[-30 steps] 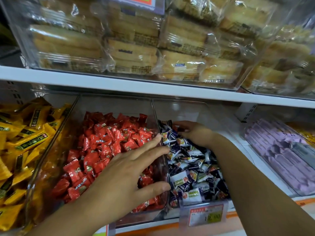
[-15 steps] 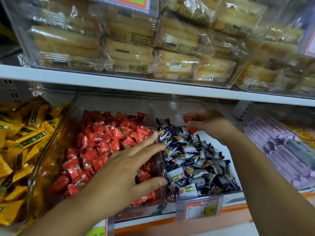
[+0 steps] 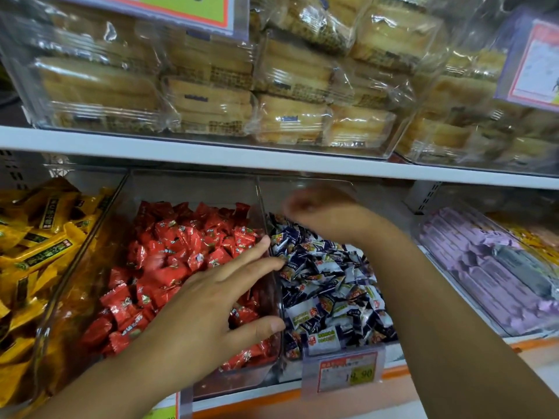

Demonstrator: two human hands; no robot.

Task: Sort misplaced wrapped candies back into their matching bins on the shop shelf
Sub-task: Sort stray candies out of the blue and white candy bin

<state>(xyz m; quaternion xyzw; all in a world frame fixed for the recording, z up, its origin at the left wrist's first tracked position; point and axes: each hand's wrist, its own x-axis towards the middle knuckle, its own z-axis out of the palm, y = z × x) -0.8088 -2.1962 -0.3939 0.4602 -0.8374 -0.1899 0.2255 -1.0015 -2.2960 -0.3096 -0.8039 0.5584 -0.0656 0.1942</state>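
Shop shelf [image 3: 211, 160] bins [image 3: 187, 187] hold red candies [image 3: 169, 246] under spread left fingers [image 3: 242, 259], blue-white candies [image 3: 326, 285] beneath blurred right fingers [image 3: 298, 204], grip unclear.

Bare left hand [image 3: 211, 303], bare right hand [image 3: 320, 207] motion-blurred. Forearms bare to frame edge. Left fingernails short, plain.

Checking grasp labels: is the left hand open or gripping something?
Open. The left hand has fingers straight and spread over the red candies, reaching the clear divider; it holds nothing.
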